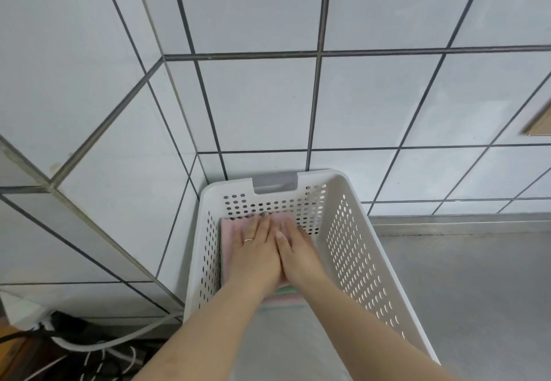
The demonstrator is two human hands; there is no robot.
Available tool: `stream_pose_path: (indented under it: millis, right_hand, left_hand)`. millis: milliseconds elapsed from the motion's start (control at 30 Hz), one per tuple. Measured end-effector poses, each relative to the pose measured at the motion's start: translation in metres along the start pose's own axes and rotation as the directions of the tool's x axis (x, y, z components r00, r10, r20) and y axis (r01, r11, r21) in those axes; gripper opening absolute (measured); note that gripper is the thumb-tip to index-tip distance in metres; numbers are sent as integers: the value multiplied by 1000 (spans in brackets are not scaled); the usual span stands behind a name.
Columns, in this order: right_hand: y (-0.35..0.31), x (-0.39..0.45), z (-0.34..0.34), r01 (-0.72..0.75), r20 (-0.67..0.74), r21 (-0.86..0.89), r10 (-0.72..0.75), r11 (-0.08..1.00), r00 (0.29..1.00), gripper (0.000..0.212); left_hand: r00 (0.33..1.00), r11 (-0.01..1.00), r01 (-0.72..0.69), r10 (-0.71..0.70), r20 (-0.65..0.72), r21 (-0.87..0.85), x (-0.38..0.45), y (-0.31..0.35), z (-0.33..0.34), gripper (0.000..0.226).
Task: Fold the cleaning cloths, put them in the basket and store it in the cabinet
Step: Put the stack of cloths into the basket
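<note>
A white perforated plastic basket (354, 231) stands on a grey steel counter, pushed into the tiled corner. Inside it lies a stack of folded cleaning cloths (231, 231), pink on top, with a green edge showing at the near end. My left hand (256, 249), with a ring on one finger, and my right hand (298, 254) lie side by side on the top pink cloth, fingers straight, pressing it flat. Much of the stack is hidden under my hands and forearms.
White tiled walls (253, 106) meet in a corner right behind the basket. The grey counter (477, 291) stretches to the right. Cables and a power strip (59, 330) lie low at the left. A brown edge (539, 124) shows at far right.
</note>
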State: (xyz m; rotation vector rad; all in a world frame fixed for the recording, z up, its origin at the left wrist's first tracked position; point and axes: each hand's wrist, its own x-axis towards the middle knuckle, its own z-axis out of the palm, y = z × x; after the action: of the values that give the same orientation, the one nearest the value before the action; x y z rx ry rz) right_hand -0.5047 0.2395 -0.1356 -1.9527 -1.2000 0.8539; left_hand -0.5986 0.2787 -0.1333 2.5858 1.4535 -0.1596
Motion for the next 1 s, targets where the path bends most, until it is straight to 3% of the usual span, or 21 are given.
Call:
stream_pose_path:
  millis: [133,300,467,567,667,800,867,900,933,1000]
  right_hand:
    - [22,-5,12,22,26,-100,-20,995,999,55]
    - [27,-10,15,19,46,12,-20,1000,999,57]
    - [19,-7,2,-190,101,202,173,961,980,54]
    - [6,-1,-9,-315,145,210,289,926,946,60]
    - [-5,2,-18,-328,171,160,301,931,938,78]
    - [-6,5,-32,-441,236,155,401,884,885,62]
    - [-3,4,-38,-503,237,256,450,826,861,59]
    - [-3,3,-40,-533,246,308,475,788,845,57]
    - [-3,1,-39,-556,258,351,493,753,831,52]
    - [-1,-2,-36,-575,282,392,501,718,818,42]
  left_hand:
    - [999,1000,25,-26,-48,-11,-6,-8,6,59]
    - [999,999,30,-29,-15,28,-6,-9,12,83]
    - [999,999,25,-26,-31,-27,-5,0,-8,56]
    - [984,980,-140,122,-129,-139,-10,11,-32,44]
    - [950,943,-292,268,-160,-156,-30,23,-58,39]
    - [953,941,-284,257,-159,-185,-62,22,-73,19]
    - [969,909,-244,246,-37,-337,-73,20,-72,5]
    - [960,903,-204,260,104,-377,-76,20,-69,8]
    - [917,917,-194,296,268,-348,-77,20,-63,19]
    - [760,954,-210,297,578,-214,-71,21,-49,47]
